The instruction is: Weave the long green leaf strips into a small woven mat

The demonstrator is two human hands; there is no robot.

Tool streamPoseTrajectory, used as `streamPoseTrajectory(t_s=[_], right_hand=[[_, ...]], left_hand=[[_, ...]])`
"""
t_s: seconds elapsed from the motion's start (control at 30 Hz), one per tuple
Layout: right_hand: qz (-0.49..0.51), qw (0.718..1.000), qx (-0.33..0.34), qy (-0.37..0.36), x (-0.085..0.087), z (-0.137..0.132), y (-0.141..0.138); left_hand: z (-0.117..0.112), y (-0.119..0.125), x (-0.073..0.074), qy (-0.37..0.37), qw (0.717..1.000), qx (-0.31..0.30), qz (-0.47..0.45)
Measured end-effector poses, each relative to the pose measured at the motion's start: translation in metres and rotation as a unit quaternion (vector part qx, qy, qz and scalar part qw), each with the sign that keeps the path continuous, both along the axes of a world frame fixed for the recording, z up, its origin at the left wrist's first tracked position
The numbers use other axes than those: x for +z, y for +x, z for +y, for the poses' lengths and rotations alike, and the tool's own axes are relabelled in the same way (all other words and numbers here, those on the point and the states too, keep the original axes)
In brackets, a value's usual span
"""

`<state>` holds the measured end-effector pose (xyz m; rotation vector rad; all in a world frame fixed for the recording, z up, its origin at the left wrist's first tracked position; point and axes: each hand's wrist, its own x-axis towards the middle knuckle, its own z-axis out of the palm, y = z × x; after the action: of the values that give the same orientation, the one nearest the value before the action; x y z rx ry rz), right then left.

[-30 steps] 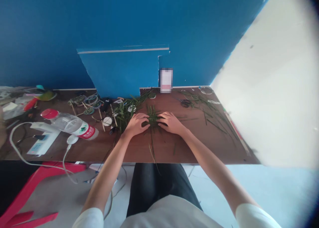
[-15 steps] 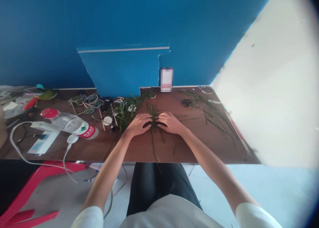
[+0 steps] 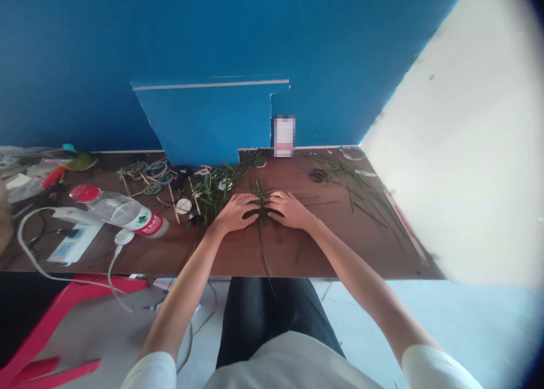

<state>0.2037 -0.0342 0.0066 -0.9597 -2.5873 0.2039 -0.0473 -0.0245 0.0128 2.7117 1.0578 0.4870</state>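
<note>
Between my hands, a small criss-crossed bunch of green leaf strips (image 3: 260, 187) lies on the brown table. My left hand (image 3: 236, 212) grips its left side, fingers bent over the strips and thumb below. From the right, my right hand (image 3: 290, 211) holds it the same way, its fingertips close to those of the left. One long strip trails toward me past the table's front edge. The hands partly cover the middle of the bunch, so how the strips cross there is hard to make out.
A pile of leaf strips (image 3: 212, 199) lies left of my hands, with scissors (image 3: 317, 175) behind on the right. More loose strips (image 3: 369, 199) spread rightward. At left are a plastic bottle (image 3: 121, 208) and a power strip (image 3: 75, 242). A blue wall (image 3: 331, 60) rises behind.
</note>
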Motion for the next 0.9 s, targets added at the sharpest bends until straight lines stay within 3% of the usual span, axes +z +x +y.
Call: streamPoseTrajectory(t_s=[0.33, 0.9], right_hand=[[0.019, 1.0, 0.01, -0.014, 0.0011, -0.0004, 0.0013], [0.011, 1.0, 0.002, -0.025, 0.0014, -0.0003, 0.0017]], left_hand=[[-0.0001, -0.0019, -0.0017, 0.016, 0.999, -0.028, -0.01], [-0.0007, -0.0013, -0.0028, 0.001, 1.0, -0.017, -0.002]])
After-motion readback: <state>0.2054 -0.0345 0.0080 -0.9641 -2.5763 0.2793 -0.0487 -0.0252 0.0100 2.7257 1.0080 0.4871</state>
